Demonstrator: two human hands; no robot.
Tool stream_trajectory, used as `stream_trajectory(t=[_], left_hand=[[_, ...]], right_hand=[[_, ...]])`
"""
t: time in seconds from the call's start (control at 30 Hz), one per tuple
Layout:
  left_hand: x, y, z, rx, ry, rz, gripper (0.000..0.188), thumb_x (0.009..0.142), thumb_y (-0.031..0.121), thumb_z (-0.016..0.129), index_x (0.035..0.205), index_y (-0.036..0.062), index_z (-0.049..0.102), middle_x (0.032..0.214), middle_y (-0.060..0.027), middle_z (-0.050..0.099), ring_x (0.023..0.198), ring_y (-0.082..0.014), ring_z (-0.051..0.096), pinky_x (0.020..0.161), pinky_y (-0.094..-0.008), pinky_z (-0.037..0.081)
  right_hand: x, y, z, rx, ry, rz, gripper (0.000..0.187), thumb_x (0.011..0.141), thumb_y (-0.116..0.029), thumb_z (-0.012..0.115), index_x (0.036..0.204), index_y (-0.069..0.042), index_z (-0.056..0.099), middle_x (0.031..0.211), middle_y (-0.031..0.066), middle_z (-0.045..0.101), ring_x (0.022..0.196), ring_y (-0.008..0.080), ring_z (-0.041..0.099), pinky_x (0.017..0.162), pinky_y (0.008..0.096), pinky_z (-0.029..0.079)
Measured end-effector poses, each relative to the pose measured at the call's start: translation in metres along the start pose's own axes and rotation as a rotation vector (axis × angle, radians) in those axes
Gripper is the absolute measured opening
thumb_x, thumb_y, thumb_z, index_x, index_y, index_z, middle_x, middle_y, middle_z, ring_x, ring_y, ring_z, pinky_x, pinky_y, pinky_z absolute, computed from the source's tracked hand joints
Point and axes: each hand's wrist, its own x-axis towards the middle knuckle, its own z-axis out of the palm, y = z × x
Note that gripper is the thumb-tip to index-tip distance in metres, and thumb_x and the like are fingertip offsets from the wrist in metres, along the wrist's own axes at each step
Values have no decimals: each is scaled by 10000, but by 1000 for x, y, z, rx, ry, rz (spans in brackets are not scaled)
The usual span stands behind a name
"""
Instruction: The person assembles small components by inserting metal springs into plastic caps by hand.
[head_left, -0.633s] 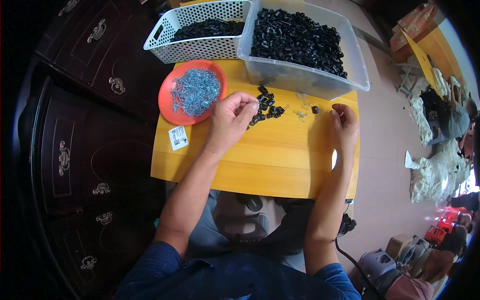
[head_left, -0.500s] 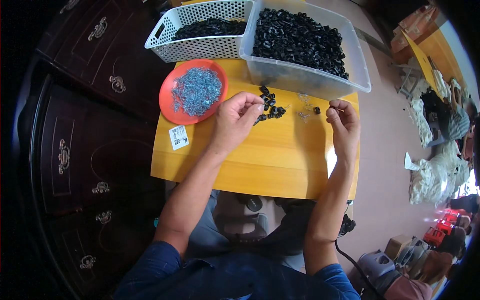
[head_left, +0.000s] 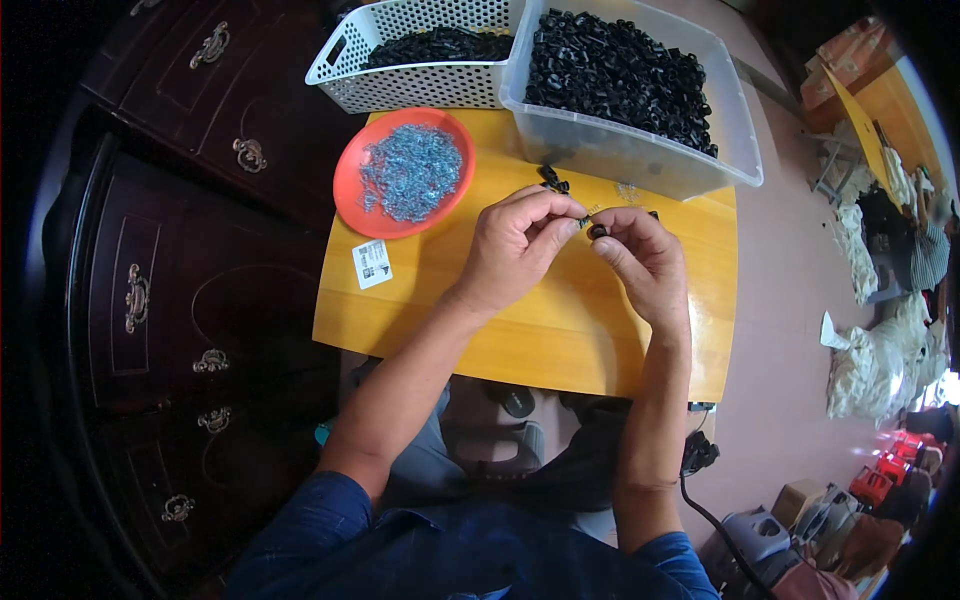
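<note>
My left hand point(head_left: 520, 245) and my right hand point(head_left: 648, 262) meet fingertip to fingertip above the yellow table. Between the right thumb and fingers sits a small black plastic piece point(head_left: 598, 231). The left thumb and index finger pinch something thin and dark, too small to name, right beside that piece. Just beyond the hands lie loose black plastic pieces point(head_left: 553, 180), partly covered by the fingers. A few small metal springs point(head_left: 628, 192) rest to their right. On the left, a red-orange plate point(head_left: 350, 205) carries a heap of silvery springs point(head_left: 412, 172).
A white perforated basket point(head_left: 400, 88) and a clear plastic bin point(head_left: 625, 155), both with black parts inside, stand along the far edge. A white printed label point(head_left: 372, 264) lies below the plate. Dark drawers point(head_left: 150, 290) border the yellow table point(head_left: 500, 345) on the left.
My right hand has come left and my left hand slightly right, so the fingertips now meet. The view has shifted a little.
</note>
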Motion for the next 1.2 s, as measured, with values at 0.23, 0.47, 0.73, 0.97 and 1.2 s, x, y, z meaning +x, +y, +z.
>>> stream_trajectory(t=[0.23, 0.47, 0.73, 0.97, 1.2], left_hand=[[1, 4, 1, 94, -30, 105, 93, 870, -42, 668, 952, -11, 697, 840, -80, 665, 716, -148, 641, 629, -268, 502], [1, 5, 1, 137, -84, 139, 112, 844, -43, 687, 948, -7, 708, 817, -104, 663, 715, -196, 658, 636, -291, 514], [-2, 9, -7, 133, -125, 191, 225, 870, -6, 684, 1092, 5, 713, 828, -93, 665, 704, -175, 642, 656, -271, 510], [6, 2, -52, 262, -24, -17, 162, 854, 2, 698, 1015, -12, 709, 810, -39, 657, 643, -63, 577, 566, -228, 465], [-10, 3, -60, 662, -309, -76, 189, 781, 102, 770, 957, 50, 726, 836, -78, 664, 694, -218, 656, 625, -336, 517]], right_hand=[[-5, 5, 4, 32, 4, 23, 198, 896, -36, 727, 1081, -8, 662, 938, -16, 650, 860, 64, 600, 804, 222, 498], [-6, 4, 3, 174, 18, 47, 174, 899, -21, 721, 1058, -2, 654, 932, -16, 648, 846, 53, 585, 778, 209, 487], [-7, 3, 9, 262, 40, 84, 167, 921, -69, 709, 1071, -17, 657, 937, 8, 674, 820, 70, 598, 742, 218, 498], [-3, 1, 0, 439, 99, 38, 158, 941, -131, 690, 1071, -61, 633, 968, 66, 688, 762, 112, 597, 715, 238, 491], [-2, -1, -5, 500, 146, 31, 166, 951, -122, 674, 1097, -52, 636, 973, 72, 702, 769, 112, 607, 725, 245, 498]])
